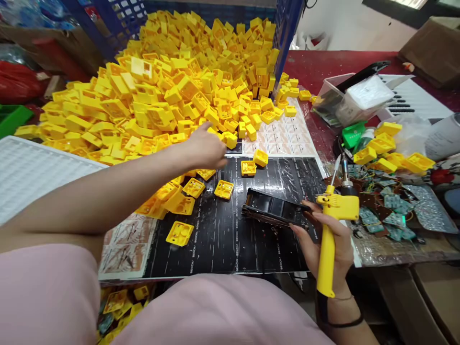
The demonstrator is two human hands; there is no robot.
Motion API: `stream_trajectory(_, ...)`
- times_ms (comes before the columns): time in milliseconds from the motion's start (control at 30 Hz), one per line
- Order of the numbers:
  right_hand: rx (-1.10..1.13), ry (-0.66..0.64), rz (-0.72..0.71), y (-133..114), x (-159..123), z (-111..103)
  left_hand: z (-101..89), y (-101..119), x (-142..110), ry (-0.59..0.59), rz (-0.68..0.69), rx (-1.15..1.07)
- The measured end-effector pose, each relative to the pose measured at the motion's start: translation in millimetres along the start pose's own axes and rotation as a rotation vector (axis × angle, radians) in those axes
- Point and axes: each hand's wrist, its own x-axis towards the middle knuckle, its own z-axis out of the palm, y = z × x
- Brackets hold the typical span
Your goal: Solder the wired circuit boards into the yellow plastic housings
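Head view: left hand (206, 148) reaches spread-fingered onto the yellow housings (172, 91); right hand (328, 244) grips a yellow soldering gun (332, 225).

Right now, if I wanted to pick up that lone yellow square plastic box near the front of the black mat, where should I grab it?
Grip the yellow square plastic box by two opposite outer walls, coming straight down from above. It lies flat with its open side up, apart from the other pieces on the black mat, so the sides are free. The left hand is probably nearer; the right hand holds a yellow soldering gun.
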Motion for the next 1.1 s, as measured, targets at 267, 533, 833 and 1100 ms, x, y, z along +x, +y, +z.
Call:
stream_trajectory(267,0.023,-0.004,-0.026,4,-4,-2,2.9,83,65,0.049,0.112,-0.317)
stream_trajectory(533,0.032,0.022,0.017,14,-2,-4,59.7,63,-51,-0.006,0.288,-0.233)
stream_trajectory(833,0.158,0.077,0.043,20,52,66,125.6,70,-138,0.526,0.480,-0.245)
stream_trajectory(1100,0.104,-0.070,0.060,34,88,148,146.4,77,-150,0.712,0.319,-0.511)
